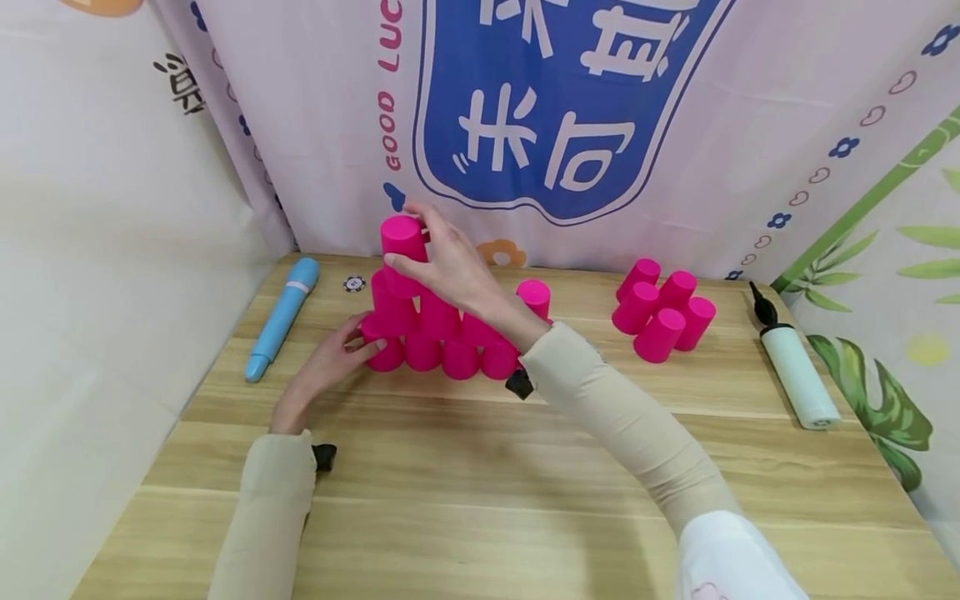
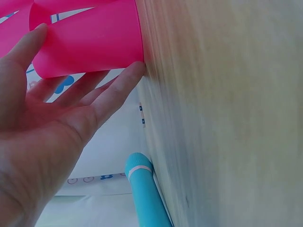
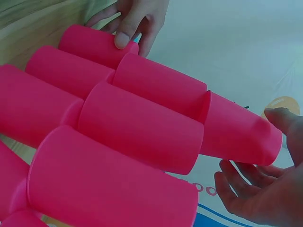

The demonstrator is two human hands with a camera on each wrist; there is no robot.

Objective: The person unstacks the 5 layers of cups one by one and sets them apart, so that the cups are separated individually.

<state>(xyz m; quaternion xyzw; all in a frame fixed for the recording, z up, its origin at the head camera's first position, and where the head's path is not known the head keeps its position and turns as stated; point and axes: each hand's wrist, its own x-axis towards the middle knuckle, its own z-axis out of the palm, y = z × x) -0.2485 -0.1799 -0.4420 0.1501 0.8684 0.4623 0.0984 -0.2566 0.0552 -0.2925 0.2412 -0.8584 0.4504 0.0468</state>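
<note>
Upside-down pink cups stand in a stacked wall, their bottom row led by a cup point(image 1: 386, 357) at the left end. On the second row, at its left side, rests an upper cup point(image 1: 402, 237); my right hand point(image 1: 457, 267) holds it, thumb in front and fingers behind. In the right wrist view that upper cup point(image 3: 239, 127) lies between thumb and fingers near its narrow end. My left hand point(image 1: 330, 362) grips the bottom-left cup from the side. The left wrist view shows thumb and fingers around this cup point(image 2: 94, 40). My right forearm hides part of the wall's right end.
Several loose pink cups point(image 1: 660, 335) stand upside down at the back right. A pale pump point(image 1: 798, 375) with a black nozzle lies farther right. On the left are a blue tube-shaped object point(image 1: 283, 318) and a small round chip point(image 1: 354, 284). A printed curtain point(image 1: 322, 125) hangs behind the table.
</note>
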